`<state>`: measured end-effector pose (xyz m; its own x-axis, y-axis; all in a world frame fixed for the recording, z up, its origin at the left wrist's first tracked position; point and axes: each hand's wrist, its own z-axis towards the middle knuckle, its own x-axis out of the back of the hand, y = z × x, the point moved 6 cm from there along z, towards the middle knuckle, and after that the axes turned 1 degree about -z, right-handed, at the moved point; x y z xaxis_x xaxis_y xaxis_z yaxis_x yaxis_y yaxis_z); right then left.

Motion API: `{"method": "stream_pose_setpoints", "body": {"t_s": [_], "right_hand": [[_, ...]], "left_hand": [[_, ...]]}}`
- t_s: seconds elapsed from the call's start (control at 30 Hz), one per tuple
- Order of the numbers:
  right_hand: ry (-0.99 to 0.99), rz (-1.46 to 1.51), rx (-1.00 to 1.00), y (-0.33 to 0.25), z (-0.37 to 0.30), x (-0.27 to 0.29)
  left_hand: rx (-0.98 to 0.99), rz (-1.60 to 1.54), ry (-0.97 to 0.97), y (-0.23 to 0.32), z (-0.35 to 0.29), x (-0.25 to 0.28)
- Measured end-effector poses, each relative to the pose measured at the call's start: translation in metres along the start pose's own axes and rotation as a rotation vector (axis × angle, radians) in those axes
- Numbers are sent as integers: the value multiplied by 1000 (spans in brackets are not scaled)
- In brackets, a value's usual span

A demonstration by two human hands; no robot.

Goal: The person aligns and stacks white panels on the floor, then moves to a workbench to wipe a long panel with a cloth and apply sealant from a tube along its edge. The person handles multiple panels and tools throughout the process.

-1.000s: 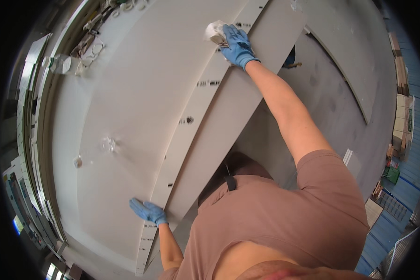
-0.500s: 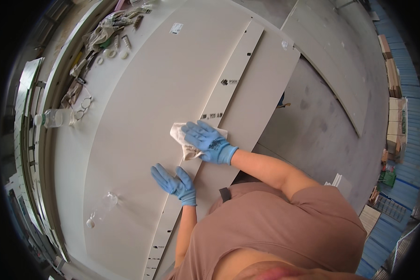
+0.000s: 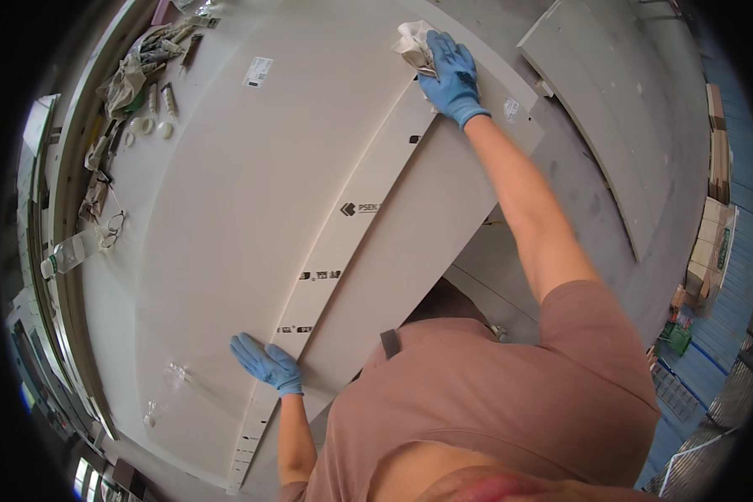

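A long pale strip (image 3: 343, 226) with dark printed marks lies lengthwise on a large light-grey panel (image 3: 251, 184). At the strip's far end, my right hand (image 3: 455, 82), in a blue work glove, presses a crumpled white cloth (image 3: 416, 48) with grey smudges; the palm side is hidden. Toward the near end, my left hand (image 3: 268, 366), also gloved in blue, rests across the strip's left edge with its fingers stretched out and nothing in them.
Along the panel's left lie a clear plastic bottle (image 3: 69, 253), eyeglasses (image 3: 111, 228), tape rolls (image 3: 142, 125) and rumpled cloths (image 3: 130, 84). A second clear bottle (image 3: 169, 383) lies near my left hand. Another grey panel (image 3: 602, 125) stands at the right.
My right hand has slid the cloth far up along the strip to its far end, the arm now stretched out. My left hand stays flat near the strip's edge. The view has shifted.
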<state>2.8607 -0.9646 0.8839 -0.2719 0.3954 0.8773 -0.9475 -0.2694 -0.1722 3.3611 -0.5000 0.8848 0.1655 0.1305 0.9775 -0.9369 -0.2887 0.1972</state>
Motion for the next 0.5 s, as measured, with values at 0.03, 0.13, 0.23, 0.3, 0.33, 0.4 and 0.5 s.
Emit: {"method": "stream_pose_setpoints", "body": {"t_s": [0.03,0.13,0.23,0.3,0.33,0.4,0.5], "right_hand": [[15,86,-37,-8,-7,6],[-102,160,135,-64,-57,21],[-116,220,199,-59,-57,27],[-183,213,172,-20,-18,14],[-106,250,124,2,3,14],[-111,296,-99,32,20,7],[-2,81,61,6,1,19]], "left_hand": [[-7,4,-2,0,0,0],[-37,24,-4,0,2,-1],[-47,14,-5,-2,2,-4],[-32,17,-14,-4,1,-5],[-24,17,-15,-5,0,-6],[-30,26,-12,-5,0,-6],[-31,24,-13,-6,0,-6]]}}
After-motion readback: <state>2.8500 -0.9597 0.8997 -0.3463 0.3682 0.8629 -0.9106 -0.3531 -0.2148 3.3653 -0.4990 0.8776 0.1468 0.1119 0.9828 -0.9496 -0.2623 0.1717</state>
